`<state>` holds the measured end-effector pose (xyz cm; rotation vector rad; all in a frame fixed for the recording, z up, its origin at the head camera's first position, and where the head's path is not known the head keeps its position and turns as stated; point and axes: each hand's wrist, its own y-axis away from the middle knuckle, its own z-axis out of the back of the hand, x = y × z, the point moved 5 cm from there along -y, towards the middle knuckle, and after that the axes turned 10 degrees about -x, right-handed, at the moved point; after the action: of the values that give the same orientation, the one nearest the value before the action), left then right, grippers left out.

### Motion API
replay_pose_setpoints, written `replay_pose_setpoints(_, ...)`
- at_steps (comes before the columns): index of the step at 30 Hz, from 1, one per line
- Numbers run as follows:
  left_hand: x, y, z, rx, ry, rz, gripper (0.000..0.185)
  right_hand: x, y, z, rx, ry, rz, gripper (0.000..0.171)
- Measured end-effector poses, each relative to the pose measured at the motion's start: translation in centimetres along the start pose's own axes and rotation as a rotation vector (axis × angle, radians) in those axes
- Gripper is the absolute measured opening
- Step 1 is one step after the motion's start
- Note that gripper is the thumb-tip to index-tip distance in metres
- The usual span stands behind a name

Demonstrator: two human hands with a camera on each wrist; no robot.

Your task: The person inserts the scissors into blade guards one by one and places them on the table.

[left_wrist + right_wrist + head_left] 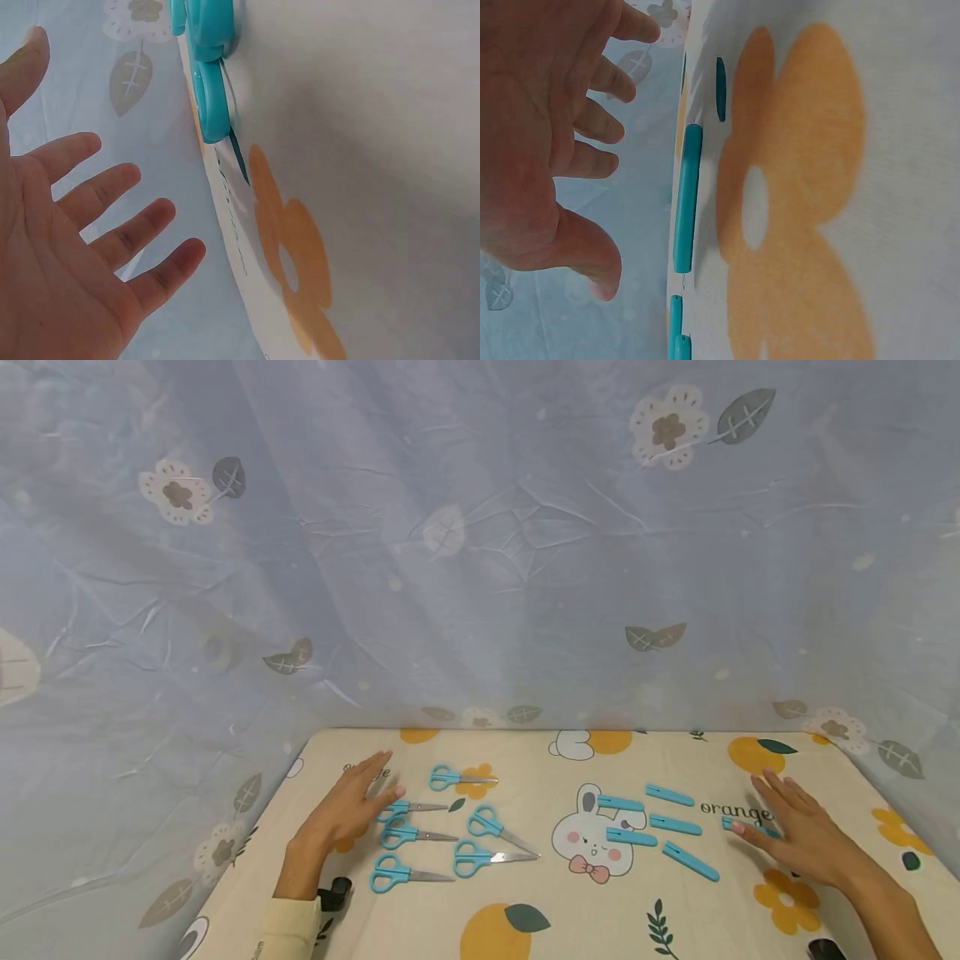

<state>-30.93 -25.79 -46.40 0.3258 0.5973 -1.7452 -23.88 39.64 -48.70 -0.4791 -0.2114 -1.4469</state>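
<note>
On the left half of the table lie several small scissors [472, 858] with blue handles, blades pointing right. My left hand [341, 814] hovers beside their handles at the left, fingers spread and holding nothing. The left wrist view shows the palm and blue scissor handles [213, 101] a little way off. Several slim blue plastic caps [675, 825] lie scattered on the right half. Above the rightmost cap [738, 825], and partly covering it, is my right hand [806, 835] with fingers extended. In the right wrist view a gap separates the thumb from the nearest cap [688, 199].
A cream cloth [585, 927] printed with oranges, flowers and a rabbit covers the table. Behind and at both sides hangs a grey-blue floral curtain [480, 635]. A black wrist device [335, 893] sits by the left sleeve [288, 927].
</note>
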Motion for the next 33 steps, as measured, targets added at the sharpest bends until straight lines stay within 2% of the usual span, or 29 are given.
replay_pose_setpoints(13, 0.5, 0.2, 0.4, 0.04, 0.007, 0.038, 0.084, 0.9, -0.8, -0.6, -0.01, 0.041, 0.034, 0.09)
replay_pose_setpoints(25, 0.4, 0.0, -0.5, 0.061, 0.029, 0.005, 0.077, 1.1, -0.8, -0.9, 0.026, 0.021, 0.067, 0.068)
replay_pose_setpoints(33, 0.3, -0.1, -0.9, 0.089, 0.046, 0.021, 0.075, 0.9, -0.3, -0.7, 0.035, 0.06, 0.101, 0.055)
